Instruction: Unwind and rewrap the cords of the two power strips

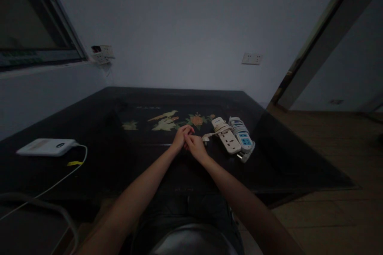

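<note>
1. From where I stand, the person's left hand [180, 137] and right hand [196, 148] are pressed together above the near middle of a dark, glossy table [89, 121], the right lapping over the left's fingers. Both are loosely folded; no object shows in them, though the palms are hidden.
2. Held like that, with both forearms reaching in from the near edge, they look at rest to me.
3. The long white plastic power strip [230, 143] lies just right of the hands, slanted, sockets up. Its cream cord [222, 128] is wrapped round its upper part, presumably to keep the length tidy.
4. A pale plug [205, 138] sticks out from that wrap towards the hands. It sits just beside the right hand; I can't tell whether they touch.
5. Against the white strip's far side, away from the hands, lies a grey-white power strip with a bright blue socket panel [245, 142]. Its grey cord [239, 128] is wound the same way, and its grey plug [245, 156] lies at the near end. I'd guess the two are paired for being alike.
6. Well apart, on the left, lies a white rounded-corner power bank [48, 147], a thin white cable [86, 153] running from its end.
</note>
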Demonstrator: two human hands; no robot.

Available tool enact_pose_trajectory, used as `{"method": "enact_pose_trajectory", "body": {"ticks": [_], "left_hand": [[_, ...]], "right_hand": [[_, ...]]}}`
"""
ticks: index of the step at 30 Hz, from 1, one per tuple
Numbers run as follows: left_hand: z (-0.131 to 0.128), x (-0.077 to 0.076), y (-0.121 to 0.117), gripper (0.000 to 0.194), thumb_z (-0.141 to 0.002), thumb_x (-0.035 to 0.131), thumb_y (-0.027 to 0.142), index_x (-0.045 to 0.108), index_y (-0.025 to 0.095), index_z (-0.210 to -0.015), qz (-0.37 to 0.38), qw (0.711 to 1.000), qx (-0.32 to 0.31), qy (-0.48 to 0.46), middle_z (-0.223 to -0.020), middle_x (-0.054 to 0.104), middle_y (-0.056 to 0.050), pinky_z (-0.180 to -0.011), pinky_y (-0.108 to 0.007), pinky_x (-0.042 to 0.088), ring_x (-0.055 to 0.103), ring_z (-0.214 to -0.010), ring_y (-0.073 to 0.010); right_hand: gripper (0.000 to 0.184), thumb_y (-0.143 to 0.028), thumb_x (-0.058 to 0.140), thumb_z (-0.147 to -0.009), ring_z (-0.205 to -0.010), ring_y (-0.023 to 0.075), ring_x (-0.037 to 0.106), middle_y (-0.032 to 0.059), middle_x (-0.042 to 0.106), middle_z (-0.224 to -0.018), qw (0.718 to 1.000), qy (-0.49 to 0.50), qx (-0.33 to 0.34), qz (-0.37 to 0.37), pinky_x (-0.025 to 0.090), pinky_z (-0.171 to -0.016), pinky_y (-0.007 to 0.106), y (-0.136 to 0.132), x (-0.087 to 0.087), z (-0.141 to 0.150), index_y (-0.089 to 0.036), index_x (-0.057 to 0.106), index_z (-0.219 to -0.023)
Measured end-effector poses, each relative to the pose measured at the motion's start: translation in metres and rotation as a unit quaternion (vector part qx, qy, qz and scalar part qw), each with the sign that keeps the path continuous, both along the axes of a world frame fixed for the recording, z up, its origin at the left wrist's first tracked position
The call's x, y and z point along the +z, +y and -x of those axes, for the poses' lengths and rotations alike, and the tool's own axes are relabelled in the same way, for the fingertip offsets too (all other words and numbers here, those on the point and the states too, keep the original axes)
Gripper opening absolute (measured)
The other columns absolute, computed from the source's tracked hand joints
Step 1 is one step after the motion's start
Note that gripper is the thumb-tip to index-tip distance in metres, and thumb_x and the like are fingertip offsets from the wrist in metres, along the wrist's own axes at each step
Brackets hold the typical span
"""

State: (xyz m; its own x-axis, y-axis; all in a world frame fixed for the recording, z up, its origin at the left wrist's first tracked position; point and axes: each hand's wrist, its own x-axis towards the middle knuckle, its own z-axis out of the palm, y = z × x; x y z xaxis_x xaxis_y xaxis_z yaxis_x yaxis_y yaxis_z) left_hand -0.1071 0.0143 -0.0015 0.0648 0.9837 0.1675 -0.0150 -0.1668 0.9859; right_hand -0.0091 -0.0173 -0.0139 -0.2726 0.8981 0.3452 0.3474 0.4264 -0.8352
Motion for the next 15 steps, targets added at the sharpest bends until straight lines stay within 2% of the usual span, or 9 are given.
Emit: {"method": "enact_pose_trajectory", "body": {"ticks": [6, 10, 12, 15], "left_hand": [[0.001, -0.005, 0.001, 0.026, -0.078, 0.048, 0.037, 0.055, 0.016, -0.066, -0.004, 1.000, -0.004, 0.005, -0.050, 0.039, 0.005, -0.044, -0.021, 0.024, 0.035, -0.044, -0.0086], [0.002, -0.006, 0.004, 0.021, -0.076, 0.050, 0.030, 0.054, 0.015, -0.061, -0.007, 1.000, -0.007, 0.024, -0.050, 0.041, 0.005, -0.047, -0.021, 0.026, 0.038, -0.048, -0.0093], [0.002, -0.007, 0.005, 0.020, -0.074, 0.052, 0.027, 0.054, 0.015, -0.059, -0.011, 0.999, -0.013, 0.036, -0.053, 0.046, 0.003, -0.051, -0.021, 0.031, 0.042, -0.052, -0.0102], [0.000, -0.010, 0.005, 0.019, -0.073, 0.053, 0.026, 0.053, 0.015, -0.058, -0.021, 0.998, -0.012, 0.053, -0.056, 0.049, 0.003, -0.056, -0.022, 0.035, 0.045, -0.057, -0.0114]], "right_hand": [[0.050, -0.043, 0.038, -0.094, -0.048, 0.0102, 0.053, -0.0003, 0.055, -0.049, 1.000, -0.025, -0.009, -0.011, 0.034, -0.053, 0.021, -0.002, 0.004, -0.003, -0.017, 0.054, -0.054], [0.049, -0.037, 0.039, -0.093, -0.049, 0.0117, 0.050, -0.0001, 0.053, -0.048, 0.994, -0.091, -0.019, -0.050, 0.032, -0.053, 0.022, -0.009, 0.014, -0.004, -0.018, 0.052, -0.050], [0.044, -0.035, 0.042, -0.092, -0.054, 0.0138, 0.052, 0.0018, 0.057, -0.054, 0.986, -0.138, -0.022, -0.092, 0.034, -0.056, 0.024, -0.014, 0.024, -0.005, -0.018, 0.056, -0.054], [0.025, -0.029, 0.046, -0.089, -0.075, 0.0181, 0.058, 0.0058, 0.066, -0.077, 0.973, -0.153, -0.041, -0.167, 0.040, -0.070, 0.026, -0.017, 0.044, -0.019, -0.018, 0.064, -0.075]]}}
